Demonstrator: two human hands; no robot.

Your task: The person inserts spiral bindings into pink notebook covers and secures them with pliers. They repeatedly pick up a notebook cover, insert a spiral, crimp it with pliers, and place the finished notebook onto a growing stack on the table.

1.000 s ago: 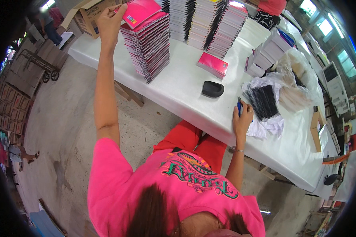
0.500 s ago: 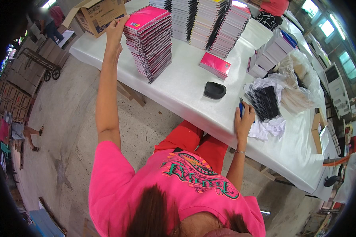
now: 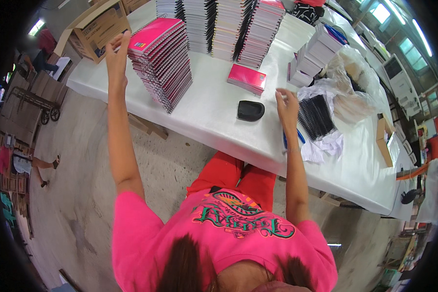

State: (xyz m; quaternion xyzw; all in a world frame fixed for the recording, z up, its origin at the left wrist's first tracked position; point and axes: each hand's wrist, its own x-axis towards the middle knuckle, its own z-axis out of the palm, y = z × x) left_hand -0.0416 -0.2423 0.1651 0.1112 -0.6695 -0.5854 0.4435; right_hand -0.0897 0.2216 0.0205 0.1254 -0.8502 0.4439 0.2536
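My left hand (image 3: 117, 53) is beside the top left corner of a tall stack of pink-covered spiral notebooks (image 3: 163, 68), its fingers loosely bent and apart, with nothing visible in them. Over the table my right hand (image 3: 288, 103) is raised with fingers spread, holding nothing, left of a bundle of black plastic binding coils (image 3: 316, 117) on crumpled white paper. Under my right forearm lies a blue-handled hand tool (image 3: 301, 136), partly hidden. Nearby are a black rounded object (image 3: 250, 111) and a low stack of small pink-covered pads (image 3: 246, 78).
More tall notebook stacks (image 3: 231, 29) line the table's far side. An open cardboard box (image 3: 95, 34) is at the far left. White booklet stacks (image 3: 316, 53), clear plastic bags (image 3: 357, 92) and a cardboard piece (image 3: 384, 141) occupy the right. People are in the background.
My right hand has let go of the blue-handled tool and moved forward from it. My left hand has come off the notebook stack's corner. The whole view has shifted slightly.
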